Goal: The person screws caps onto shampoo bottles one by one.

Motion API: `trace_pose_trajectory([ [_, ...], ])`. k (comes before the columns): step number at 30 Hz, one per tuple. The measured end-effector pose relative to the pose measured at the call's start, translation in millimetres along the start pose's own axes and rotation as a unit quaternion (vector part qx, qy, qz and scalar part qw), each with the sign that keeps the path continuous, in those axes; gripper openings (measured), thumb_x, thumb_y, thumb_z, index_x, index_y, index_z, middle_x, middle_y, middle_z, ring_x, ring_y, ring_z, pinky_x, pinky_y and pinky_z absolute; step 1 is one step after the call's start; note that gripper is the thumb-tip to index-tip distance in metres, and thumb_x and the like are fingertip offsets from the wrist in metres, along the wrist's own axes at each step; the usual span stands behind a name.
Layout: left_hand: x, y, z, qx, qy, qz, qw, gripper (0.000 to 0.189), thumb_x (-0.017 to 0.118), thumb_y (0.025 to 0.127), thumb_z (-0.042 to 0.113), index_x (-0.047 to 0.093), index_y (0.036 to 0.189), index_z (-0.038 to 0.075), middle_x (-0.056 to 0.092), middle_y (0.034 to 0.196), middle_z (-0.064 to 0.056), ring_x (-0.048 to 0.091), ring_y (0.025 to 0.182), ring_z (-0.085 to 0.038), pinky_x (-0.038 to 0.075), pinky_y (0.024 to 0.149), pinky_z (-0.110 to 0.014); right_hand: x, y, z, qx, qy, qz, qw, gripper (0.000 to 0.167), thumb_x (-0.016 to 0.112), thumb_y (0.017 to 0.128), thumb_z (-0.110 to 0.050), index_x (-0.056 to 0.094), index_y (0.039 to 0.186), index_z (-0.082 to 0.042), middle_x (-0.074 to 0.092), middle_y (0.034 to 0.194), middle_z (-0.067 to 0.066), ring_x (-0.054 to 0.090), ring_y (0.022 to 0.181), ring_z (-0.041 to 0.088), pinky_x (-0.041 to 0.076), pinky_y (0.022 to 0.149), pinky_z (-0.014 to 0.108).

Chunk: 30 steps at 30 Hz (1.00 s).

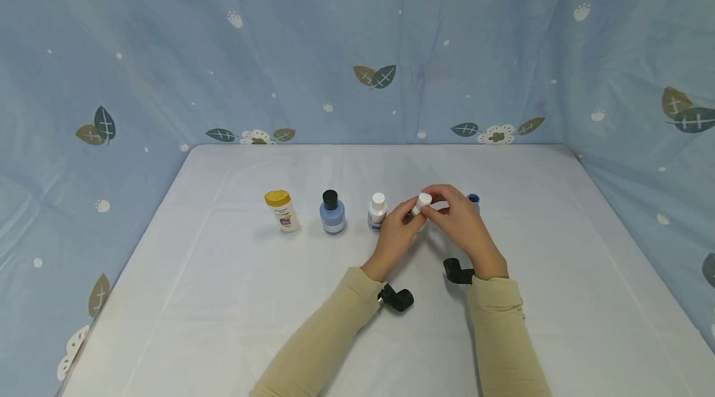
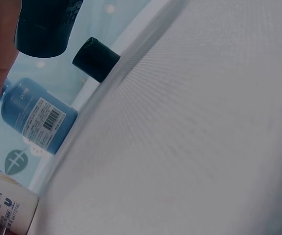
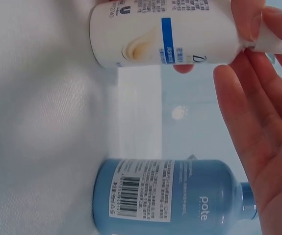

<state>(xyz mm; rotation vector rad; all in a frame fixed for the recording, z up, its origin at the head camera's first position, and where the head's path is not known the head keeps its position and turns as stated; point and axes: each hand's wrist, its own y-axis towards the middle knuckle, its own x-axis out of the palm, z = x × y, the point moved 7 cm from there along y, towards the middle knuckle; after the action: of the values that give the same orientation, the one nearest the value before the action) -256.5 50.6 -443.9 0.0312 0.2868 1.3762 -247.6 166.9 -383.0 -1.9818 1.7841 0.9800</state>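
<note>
In the head view my left hand (image 1: 398, 232) grips a small white bottle, largely hidden there by the fingers. The right hand (image 1: 460, 223) pinches the white cap (image 1: 424, 200) at its top. The right wrist view shows the white bottle (image 3: 145, 36) side on, with a blue stripe and printed label, while fingers (image 3: 248, 19) close on the cap. Just right of the hands is a blue bottle (image 3: 209, 196) with a barcode label; its neck (image 1: 473, 198) has no cap on it. A dark cap (image 2: 95, 58) stands on the table near that bottle in the left wrist view.
Left of the hands stand a white bottle with a white cap (image 1: 377, 211), a blue bottle with a black cap (image 1: 332, 214) and a white bottle with a yellow lid (image 1: 283, 211). Black camera mounts (image 1: 398, 299) stick out from both wrists. Blue patterned cloth (image 1: 335, 43) surrounds the white table (image 1: 223, 322).
</note>
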Motion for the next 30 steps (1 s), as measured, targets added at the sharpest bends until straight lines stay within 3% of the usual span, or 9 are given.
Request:
trace_pose_trajectory([
  [11, 0.4, 0.9, -3.0, -0.009, 0.004, 0.002, 0.9999, 0.036, 0.055, 0.087, 0.027, 0.054, 0.123, 0.028, 0.054, 0.116, 0.013, 0.051, 0.099, -0.002, 0.042, 0.083, -0.023, 1.5, 1.3, -1.7, 0.015, -0.007, 0.007, 0.9998, 0.034, 0.064, 0.083, -0.024, 0.052, 0.111, -0.009, 0.052, 0.106, 0.005, 0.050, 0.098, 0.019, 0.046, 0.076, 0.036],
  [18, -0.5, 0.6, -0.7, -0.004, 0.019, 0.002, 0.9998, 0.034, 0.055, 0.087, 0.027, 0.055, 0.121, 0.031, 0.056, 0.100, 0.013, 0.050, 0.084, -0.007, 0.043, 0.075, -0.024, 1.1, 1.2, -2.6, 0.017, -0.008, 0.011, 0.9998, 0.033, 0.064, 0.083, -0.025, 0.052, 0.110, -0.009, 0.053, 0.105, 0.006, 0.051, 0.097, 0.021, 0.046, 0.076, 0.036],
  [27, -0.6, 1.6, -1.2, 0.006, 0.030, 0.001, 0.9995, 0.035, 0.055, 0.087, 0.025, 0.055, 0.123, 0.027, 0.057, 0.106, 0.013, 0.051, 0.089, -0.004, 0.043, 0.078, -0.023, 2.8, 2.6, 0.6, 0.025, -0.004, 0.022, 0.9994, 0.033, 0.066, 0.082, -0.027, 0.051, 0.106, -0.010, 0.053, 0.103, 0.005, 0.050, 0.095, 0.018, 0.046, 0.075, 0.035],
  [30, -0.3, 2.1, -1.9, 0.011, 0.031, 0.002, 0.9995, 0.035, 0.055, 0.088, 0.028, 0.055, 0.123, 0.025, 0.056, 0.108, 0.014, 0.052, 0.089, -0.004, 0.043, 0.079, -0.022, 3.7, 3.1, 0.9, 0.019, -0.001, 0.018, 0.9997, 0.038, 0.066, 0.081, -0.027, 0.050, 0.111, -0.009, 0.053, 0.104, 0.007, 0.050, 0.096, 0.018, 0.046, 0.075, 0.035],
])
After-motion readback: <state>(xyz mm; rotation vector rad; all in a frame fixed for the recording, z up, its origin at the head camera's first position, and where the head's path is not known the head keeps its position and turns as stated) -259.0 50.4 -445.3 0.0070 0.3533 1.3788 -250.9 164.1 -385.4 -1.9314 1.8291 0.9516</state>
